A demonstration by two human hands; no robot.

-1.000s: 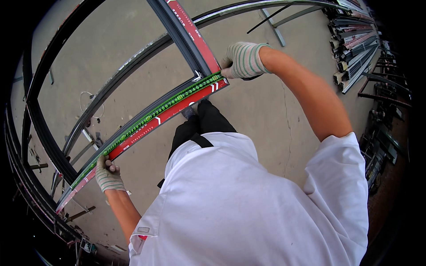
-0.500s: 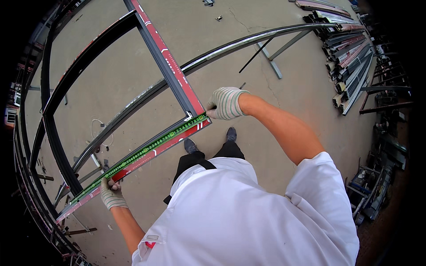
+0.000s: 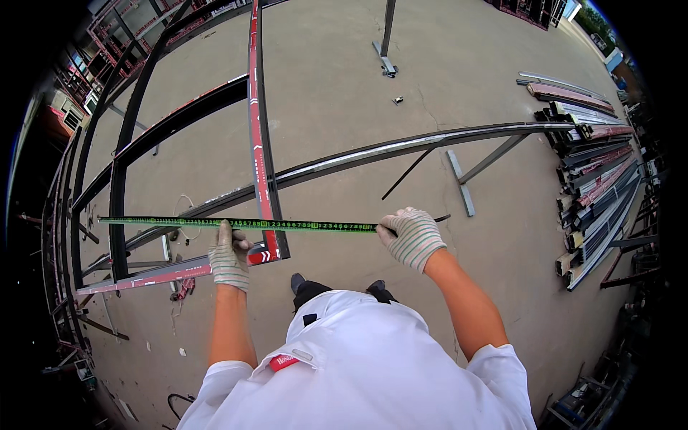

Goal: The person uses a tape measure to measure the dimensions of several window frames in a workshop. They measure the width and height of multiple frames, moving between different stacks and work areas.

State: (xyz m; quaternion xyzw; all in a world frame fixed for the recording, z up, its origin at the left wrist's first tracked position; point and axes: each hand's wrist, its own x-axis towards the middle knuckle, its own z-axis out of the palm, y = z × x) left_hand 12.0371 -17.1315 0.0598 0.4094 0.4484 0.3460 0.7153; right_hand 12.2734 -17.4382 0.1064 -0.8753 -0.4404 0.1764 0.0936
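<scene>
A green tape measure blade (image 3: 301, 225) is stretched nearly level across the near corner of a dark metal frame covered with red film (image 3: 179, 272). My right hand (image 3: 414, 239), in a striped knit glove, is closed on the blade's right end, out past the frame's corner. At the middle of the blade, my left hand (image 3: 231, 258), gloved the same way, has its thumb and fingers pinched at the lower edge. It sits just above the frame's near bar. The blade runs on leftward beyond this hand. Whatever else lies inside the right fist is hidden.
A long metal beam (image 3: 401, 145) crosses behind the frame, borne by a grey stand (image 3: 461, 183). Stacked metal profiles (image 3: 598, 186) lie on the floor at right. More dark frames (image 3: 140, 86) stand at left. My shoes (image 3: 297, 282) show below the hands.
The blade has swung from lying slanted along the near bar to level above it. Both hands moved right, the right one away from the frame's corner. The view has turned.
</scene>
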